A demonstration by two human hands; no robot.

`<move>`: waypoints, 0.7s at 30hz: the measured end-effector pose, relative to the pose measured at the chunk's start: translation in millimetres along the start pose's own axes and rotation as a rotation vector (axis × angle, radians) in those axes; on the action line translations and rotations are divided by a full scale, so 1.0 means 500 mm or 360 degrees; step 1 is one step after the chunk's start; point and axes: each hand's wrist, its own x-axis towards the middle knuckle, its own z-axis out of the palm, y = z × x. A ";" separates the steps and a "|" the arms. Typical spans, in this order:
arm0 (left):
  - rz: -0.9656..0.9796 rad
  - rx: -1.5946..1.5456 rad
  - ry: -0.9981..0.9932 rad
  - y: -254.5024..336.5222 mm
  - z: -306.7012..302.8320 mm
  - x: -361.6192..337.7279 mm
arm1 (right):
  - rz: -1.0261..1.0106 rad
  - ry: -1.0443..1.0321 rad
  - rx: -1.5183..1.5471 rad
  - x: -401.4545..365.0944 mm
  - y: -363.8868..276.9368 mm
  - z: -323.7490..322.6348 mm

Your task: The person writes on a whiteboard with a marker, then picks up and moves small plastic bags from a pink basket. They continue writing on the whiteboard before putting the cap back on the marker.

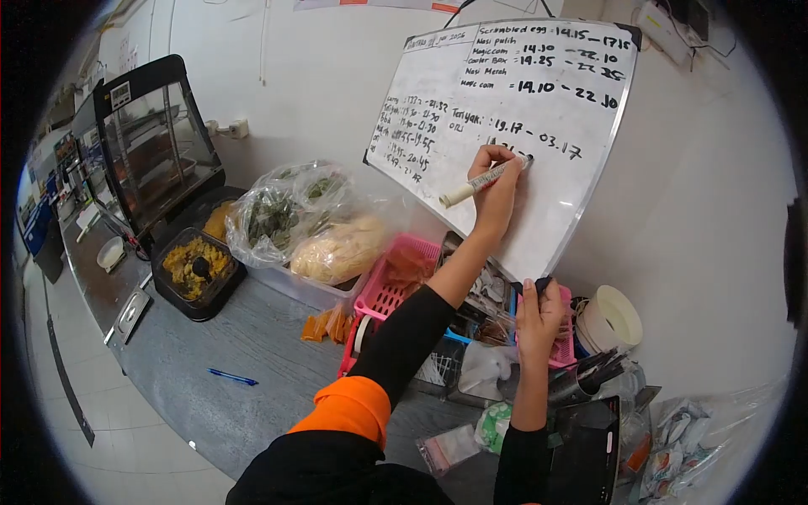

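My left hand (498, 189) grips a whiteboard marker (480, 182) with a pale barrel, its dark tip at a line of writing on the whiteboard (539, 215). The hand covers part of that line. The board leans tilted against the wall and carries handwritten food names and times in black. My right hand (539, 318) is closed at the board's lower black corner, fingers pressed around it. Just below and behind that hand sits a pink basket (562, 349).
A pink basket (402, 273), bagged greens (282, 210) and a black food tray (198, 273) stand along the grey counter (278, 362). A blue pen (232, 376) lies there. A glass display case (160, 143) is at left. Stacked tubs (610, 320) and a dark screen (585, 446) are at right.
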 end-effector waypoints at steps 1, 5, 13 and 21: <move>0.0097 0.0173 -0.0011 -0.002 0.001 -0.005 | -0.0067 0.0015 -0.0011 0.001 0.003 0.001; 0.0120 0.0299 -0.0148 -0.002 -0.008 -0.008 | -0.0149 0.0010 -0.0076 -0.001 0.002 0.000; 0.0295 0.0395 -0.0140 0.010 0.018 -0.019 | 0.0054 0.0017 -0.0018 -0.007 -0.013 -0.004; 0.0536 0.0608 0.0103 -0.012 0.046 -0.053 | 0.0104 0.0048 0.0060 -0.005 -0.003 -0.011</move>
